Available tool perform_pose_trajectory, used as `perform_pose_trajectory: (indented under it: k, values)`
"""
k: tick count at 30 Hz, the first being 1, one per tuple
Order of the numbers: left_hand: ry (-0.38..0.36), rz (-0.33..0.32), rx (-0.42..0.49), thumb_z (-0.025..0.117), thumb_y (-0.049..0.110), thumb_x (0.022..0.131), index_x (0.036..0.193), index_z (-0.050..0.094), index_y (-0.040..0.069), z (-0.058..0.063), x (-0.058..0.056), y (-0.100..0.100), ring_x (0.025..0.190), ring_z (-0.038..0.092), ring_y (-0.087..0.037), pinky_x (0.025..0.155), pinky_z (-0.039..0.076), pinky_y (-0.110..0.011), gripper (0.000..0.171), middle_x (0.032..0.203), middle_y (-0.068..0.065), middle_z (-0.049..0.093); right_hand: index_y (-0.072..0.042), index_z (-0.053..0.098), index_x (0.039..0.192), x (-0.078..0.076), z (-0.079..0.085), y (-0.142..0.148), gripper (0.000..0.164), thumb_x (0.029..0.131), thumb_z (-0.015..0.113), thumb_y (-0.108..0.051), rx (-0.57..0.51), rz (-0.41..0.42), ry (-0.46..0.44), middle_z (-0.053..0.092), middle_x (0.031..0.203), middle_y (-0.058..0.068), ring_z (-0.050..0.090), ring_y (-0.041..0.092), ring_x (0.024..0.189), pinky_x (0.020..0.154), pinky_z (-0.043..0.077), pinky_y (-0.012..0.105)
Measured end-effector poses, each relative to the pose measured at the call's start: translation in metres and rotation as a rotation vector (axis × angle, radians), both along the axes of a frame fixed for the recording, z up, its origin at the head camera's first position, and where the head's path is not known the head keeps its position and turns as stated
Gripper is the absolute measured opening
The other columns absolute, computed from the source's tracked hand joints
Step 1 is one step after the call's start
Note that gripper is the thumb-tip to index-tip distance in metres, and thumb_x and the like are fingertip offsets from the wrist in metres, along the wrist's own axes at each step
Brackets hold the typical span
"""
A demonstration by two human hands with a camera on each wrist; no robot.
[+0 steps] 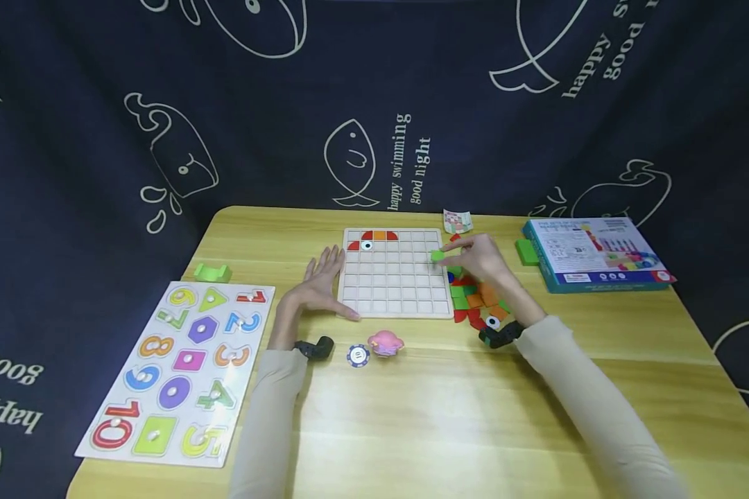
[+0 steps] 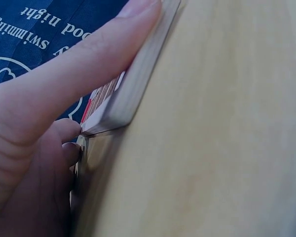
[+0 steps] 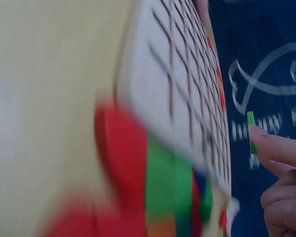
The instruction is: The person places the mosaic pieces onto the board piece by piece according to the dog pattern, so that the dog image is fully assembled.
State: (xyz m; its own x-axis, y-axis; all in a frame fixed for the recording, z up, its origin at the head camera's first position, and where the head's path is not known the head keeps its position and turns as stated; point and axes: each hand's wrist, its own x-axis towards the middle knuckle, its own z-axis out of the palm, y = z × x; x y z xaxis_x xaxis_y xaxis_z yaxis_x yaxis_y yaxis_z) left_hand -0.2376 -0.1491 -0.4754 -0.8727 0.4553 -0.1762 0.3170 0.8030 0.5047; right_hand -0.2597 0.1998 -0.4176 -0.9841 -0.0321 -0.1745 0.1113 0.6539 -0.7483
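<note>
A white grid board [image 1: 394,284] lies on the table, with red and orange pieces [image 1: 380,235] and a round eye piece [image 1: 366,245] set in its upper left cells. My left hand [image 1: 317,285] is spread at the board's left side, fingers straight, the thumb along the near left corner. Over the board's right edge my right hand [image 1: 479,258] pinches a green square tile [image 1: 437,256] between thumb and fingertips; the right wrist view shows this tile [image 3: 251,132] edge-on. Below that hand lies a pile of red, green and orange tiles [image 1: 474,298].
A number puzzle board [image 1: 181,374] lies at the left beside a green block [image 1: 212,273]. Nearer than the grid board are a poker chip [image 1: 358,355] and a pink toy [image 1: 385,343]. At the back right sits a blue box [image 1: 599,255], with another green block [image 1: 527,252] against it.
</note>
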Motion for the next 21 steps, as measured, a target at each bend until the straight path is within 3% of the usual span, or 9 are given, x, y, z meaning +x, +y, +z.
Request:
perform_pose_trajectory:
  k: [6,13,16,21]
  values:
    - [-0.010,0.002,0.012,0.081,0.071,0.052,0.154,-0.010,0.011,0.002,0.001,0.003,0.150,-0.020,-0.027,0.121,-0.012,-0.052,0.150,0.162,-0.012,-0.018,-0.016,0.076,0.098,-0.006,-0.003,-0.059,0.026,0.074,0.084,-0.021,-0.071,0.111,-0.010,0.030,0.050,-0.006,0.022,0.012,0.045,0.042,0.018,0.025]
    - [-0.015,0.001,0.006,0.081,0.072,0.052,0.155,-0.010,0.011,0.001,0.000,0.000,0.150,-0.020,-0.027,0.121,-0.013,-0.052,0.150,0.162,-0.010,-0.018,-0.010,0.075,0.095,-0.023,-0.013,-0.116,0.024,0.073,0.084,-0.016,-0.147,0.166,-0.072,0.033,0.048,-0.010,0.028,0.008,0.044,0.043,0.027,0.021]
    - [-0.017,0.001,0.010,0.080,0.072,0.052,0.155,-0.010,0.012,0.001,-0.001,0.000,0.150,-0.020,-0.027,0.121,-0.014,-0.053,0.149,0.162,-0.010,-0.018,-0.008,0.075,0.094,-0.031,-0.016,-0.130,0.024,0.074,0.084,-0.016,-0.128,0.173,-0.052,0.049,0.063,-0.009,0.030,0.008,0.048,0.046,0.029,0.020]
    - [-0.038,0.009,0.022,0.080,0.073,0.051,0.155,-0.009,0.014,0.001,-0.001,-0.001,0.150,-0.021,-0.025,0.121,-0.014,-0.051,0.149,0.162,-0.009,-0.019,-0.006,0.075,0.093,-0.039,-0.022,-0.145,0.024,0.073,0.084,-0.015,-0.105,0.195,-0.027,0.069,0.102,0.007,0.034,0.007,0.048,0.048,0.033,0.019]
